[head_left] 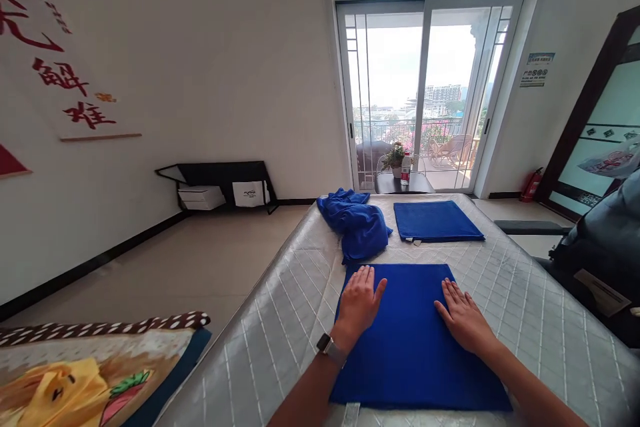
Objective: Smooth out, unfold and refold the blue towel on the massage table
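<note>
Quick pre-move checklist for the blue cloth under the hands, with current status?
1. Left hand flat on the near blue cloth, toward its left side: ok.
2. Right hand open, at that cloth's right edge: ok.
3. Near cloth's top face spread without big wrinkles: ok.
4. Crumpled blue cloth clear of the near cloth: cannot tell; it lies right by the far left corner.
5. Far blue cloth flat and apart from the near one: ok.
6. Near cloth's underside free of creases: cannot tell, hidden.
</note>
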Available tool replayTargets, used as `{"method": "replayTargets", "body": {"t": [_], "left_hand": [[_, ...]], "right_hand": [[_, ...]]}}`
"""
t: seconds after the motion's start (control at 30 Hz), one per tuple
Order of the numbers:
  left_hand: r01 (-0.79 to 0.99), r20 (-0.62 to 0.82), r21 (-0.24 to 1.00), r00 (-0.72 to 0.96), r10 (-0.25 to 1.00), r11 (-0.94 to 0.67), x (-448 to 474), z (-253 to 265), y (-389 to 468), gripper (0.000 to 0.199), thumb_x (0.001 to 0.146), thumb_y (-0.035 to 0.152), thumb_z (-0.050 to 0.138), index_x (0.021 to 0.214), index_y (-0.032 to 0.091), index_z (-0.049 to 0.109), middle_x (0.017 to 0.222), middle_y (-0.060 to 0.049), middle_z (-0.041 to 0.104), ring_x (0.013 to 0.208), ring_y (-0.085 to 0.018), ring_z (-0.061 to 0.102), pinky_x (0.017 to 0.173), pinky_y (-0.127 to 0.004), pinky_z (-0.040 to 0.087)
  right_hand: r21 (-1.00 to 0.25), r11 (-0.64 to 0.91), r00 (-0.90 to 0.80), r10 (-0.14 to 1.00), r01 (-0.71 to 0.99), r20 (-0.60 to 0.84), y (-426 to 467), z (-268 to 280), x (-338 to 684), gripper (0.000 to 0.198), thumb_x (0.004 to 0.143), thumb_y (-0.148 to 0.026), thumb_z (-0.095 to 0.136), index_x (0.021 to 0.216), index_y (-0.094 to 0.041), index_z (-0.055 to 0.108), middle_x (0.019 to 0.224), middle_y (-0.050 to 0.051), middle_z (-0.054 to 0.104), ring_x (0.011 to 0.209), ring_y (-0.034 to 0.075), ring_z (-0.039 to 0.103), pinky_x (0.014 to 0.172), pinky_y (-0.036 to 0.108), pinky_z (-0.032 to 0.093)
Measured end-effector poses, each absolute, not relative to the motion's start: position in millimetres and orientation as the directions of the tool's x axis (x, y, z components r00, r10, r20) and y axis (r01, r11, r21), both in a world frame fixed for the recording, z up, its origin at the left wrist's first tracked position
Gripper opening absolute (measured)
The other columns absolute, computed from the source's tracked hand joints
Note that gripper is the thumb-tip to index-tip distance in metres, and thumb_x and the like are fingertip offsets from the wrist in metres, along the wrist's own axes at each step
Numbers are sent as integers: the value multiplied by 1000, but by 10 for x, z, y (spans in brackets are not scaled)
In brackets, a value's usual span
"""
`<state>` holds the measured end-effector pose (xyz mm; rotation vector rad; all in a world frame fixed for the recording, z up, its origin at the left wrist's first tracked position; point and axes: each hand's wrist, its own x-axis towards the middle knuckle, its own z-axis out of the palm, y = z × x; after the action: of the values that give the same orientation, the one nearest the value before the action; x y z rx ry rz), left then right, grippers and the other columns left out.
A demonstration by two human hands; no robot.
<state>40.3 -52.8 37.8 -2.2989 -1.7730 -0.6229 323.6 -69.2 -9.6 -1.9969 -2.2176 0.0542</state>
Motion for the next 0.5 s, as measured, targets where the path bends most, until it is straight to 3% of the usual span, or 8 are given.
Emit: {"method": "replayTargets", "body": {"t": [0.1, 0.2, 0.37, 0.5], "left_hand": [[851, 431, 111, 424, 796, -513, 838, 362, -810, 63, 102, 54, 23, 147, 14, 41, 153, -11, 43, 143, -23, 35, 117, -41, 33], [777, 379, 115, 542, 750, -619, 1072, 254, -963, 64, 102, 55, 22, 153, 17, 29, 160, -7, 31, 148, -20, 23, 120, -40, 26], [823, 235, 139, 514, 825, -552, 948, 73, -831, 68, 101, 58, 17, 155, 17, 23, 161, -7, 27, 149, -21, 19, 121, -42, 24], [922, 164, 138, 339, 926, -362, 584, 52, -554, 73, 100, 60, 11, 155, 14, 26, 160, -9, 29, 148, -23, 21, 121, -44, 22]], "right_hand": [[-142, 97, -87, 993, 985, 76, -686, -103, 3224, 72, 98, -53, 18, 156, -11, 20, 163, 8, 17, 150, 20, 10, 121, 44, 11], [-128, 106, -99, 993, 986, 60, -666, -89, 3235, 72, 97, -51, 20, 156, -9, 19, 163, 9, 16, 150, 21, 10, 121, 45, 10], [-135, 116, -108, 992, 984, 63, -662, -91, 3248, 73, 97, -53, 20, 156, -10, 20, 162, 9, 17, 150, 21, 9, 121, 45, 10], [-174, 114, -103, 992, 978, 70, -665, -93, 3250, 74, 97, -55, 19, 156, -11, 20, 163, 8, 16, 150, 21, 9, 121, 46, 10]]}}
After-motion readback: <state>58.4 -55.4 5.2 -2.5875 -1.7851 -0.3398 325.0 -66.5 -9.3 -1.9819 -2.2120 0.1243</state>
